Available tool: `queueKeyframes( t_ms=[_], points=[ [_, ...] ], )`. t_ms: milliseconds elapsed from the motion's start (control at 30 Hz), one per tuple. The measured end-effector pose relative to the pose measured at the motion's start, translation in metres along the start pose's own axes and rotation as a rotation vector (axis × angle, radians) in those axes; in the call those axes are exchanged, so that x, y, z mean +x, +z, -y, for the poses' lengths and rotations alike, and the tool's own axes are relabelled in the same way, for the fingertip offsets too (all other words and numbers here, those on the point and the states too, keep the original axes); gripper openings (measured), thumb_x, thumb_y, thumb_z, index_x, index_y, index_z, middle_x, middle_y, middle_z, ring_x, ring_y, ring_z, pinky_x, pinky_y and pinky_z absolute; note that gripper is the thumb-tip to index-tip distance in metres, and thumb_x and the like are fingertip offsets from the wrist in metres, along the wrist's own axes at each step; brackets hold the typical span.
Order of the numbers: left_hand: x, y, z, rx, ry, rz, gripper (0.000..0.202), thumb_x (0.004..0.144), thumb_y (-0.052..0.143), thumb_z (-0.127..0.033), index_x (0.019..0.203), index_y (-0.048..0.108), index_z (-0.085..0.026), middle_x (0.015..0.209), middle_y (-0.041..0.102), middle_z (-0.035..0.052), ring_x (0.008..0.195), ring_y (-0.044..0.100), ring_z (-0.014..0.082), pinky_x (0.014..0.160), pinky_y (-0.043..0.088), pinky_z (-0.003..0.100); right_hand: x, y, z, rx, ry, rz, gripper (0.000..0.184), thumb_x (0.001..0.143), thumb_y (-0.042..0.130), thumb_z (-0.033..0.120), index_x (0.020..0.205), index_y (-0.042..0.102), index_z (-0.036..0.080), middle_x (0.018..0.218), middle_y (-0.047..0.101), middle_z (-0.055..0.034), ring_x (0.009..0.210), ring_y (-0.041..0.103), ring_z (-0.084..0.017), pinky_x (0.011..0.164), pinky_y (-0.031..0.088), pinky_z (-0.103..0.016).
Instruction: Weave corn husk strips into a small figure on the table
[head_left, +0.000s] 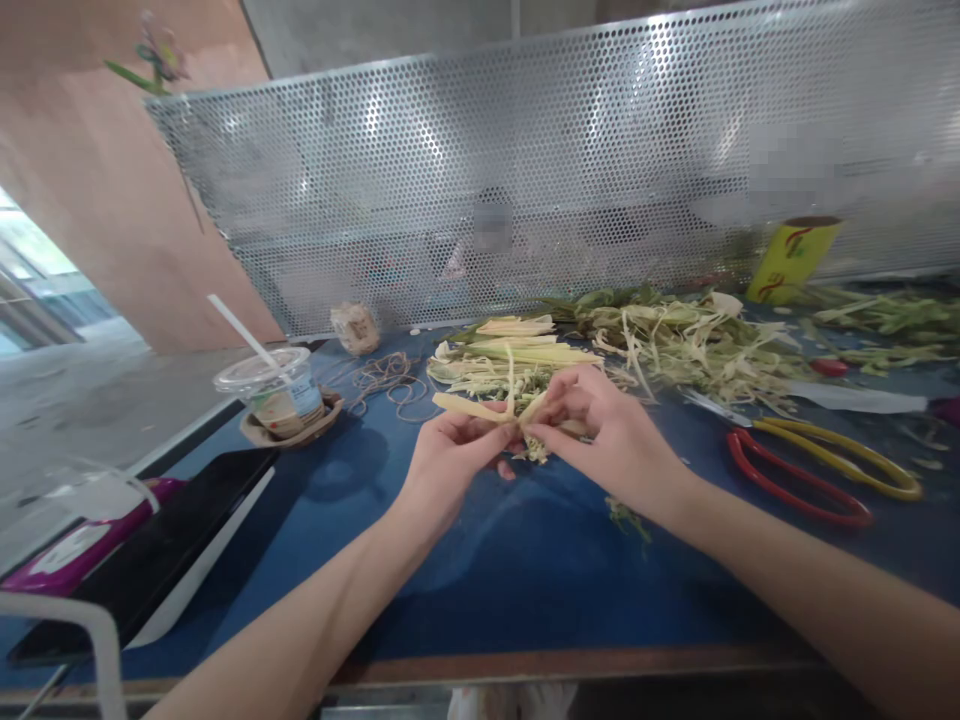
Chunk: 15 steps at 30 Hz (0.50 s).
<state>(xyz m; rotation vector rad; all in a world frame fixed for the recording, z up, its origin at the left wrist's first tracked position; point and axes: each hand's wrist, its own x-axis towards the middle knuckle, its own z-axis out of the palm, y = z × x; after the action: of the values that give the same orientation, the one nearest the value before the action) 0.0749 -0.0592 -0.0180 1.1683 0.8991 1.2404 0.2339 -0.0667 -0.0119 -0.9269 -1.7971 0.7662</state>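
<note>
Both of my hands meet over the blue table point(525, 570), pinching pale yellow leaf strips point(480, 408) between them. My left hand point(450, 455) is closed on the strips from the left, thumb on top. My right hand point(600, 430) is closed on the same strips from the right, with small green bits hanging below the fingers. Behind the hands lies a pile of cut pale stalks point(510, 360).
Red and yellow scissors point(810, 465) lie at the right. A heap of green and pale trimmings point(690, 335) and a yellow roll point(795, 258) sit further back. A plastic cup with a straw point(281, 395), twine point(386, 380) and a dark tablet point(157, 545) are at the left. A perforated metal screen point(525, 170) stands behind.
</note>
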Motion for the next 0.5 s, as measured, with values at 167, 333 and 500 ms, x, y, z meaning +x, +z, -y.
queueKeyframes(
  t_ms=[167,333,500],
  points=[
    [0.003,-0.005,-0.007,-0.085,-0.095,-0.042,0.025,0.057,0.074,-0.016,0.079,0.063,-0.010,0.059,0.063,0.0010,0.051,0.056,0.0085,0.042,0.045,0.017,-0.003,-0.005,0.006,-0.065,-0.213,0.122,0.026,0.076,0.054,0.016,0.102,0.049,0.020,0.101,0.060,-0.0049,0.094,0.058,-0.015,0.085,0.047,-0.029],
    [0.000,-0.004,-0.008,-0.059,-0.129,0.015,0.023,0.060,0.073,-0.018,0.080,0.064,-0.011,0.055,0.060,-0.0004,0.049,0.054,0.0073,0.043,0.045,0.016,-0.001,-0.011,0.008,-0.094,-0.188,0.177,0.029,0.076,0.055,0.016,0.104,0.053,0.020,0.101,0.062,-0.0039,0.089,0.060,-0.015,0.079,0.050,-0.027],
    [-0.006,0.002,-0.002,0.036,-0.090,0.149,0.018,0.060,0.072,-0.020,0.075,0.064,-0.011,0.059,0.059,0.0006,0.057,0.055,0.0108,0.043,0.048,0.020,0.001,-0.011,0.002,-0.249,-0.261,-0.036,0.013,0.077,0.054,0.012,0.076,0.063,0.021,0.078,0.062,-0.0015,0.075,0.059,-0.014,0.068,0.049,-0.027]
  ],
)
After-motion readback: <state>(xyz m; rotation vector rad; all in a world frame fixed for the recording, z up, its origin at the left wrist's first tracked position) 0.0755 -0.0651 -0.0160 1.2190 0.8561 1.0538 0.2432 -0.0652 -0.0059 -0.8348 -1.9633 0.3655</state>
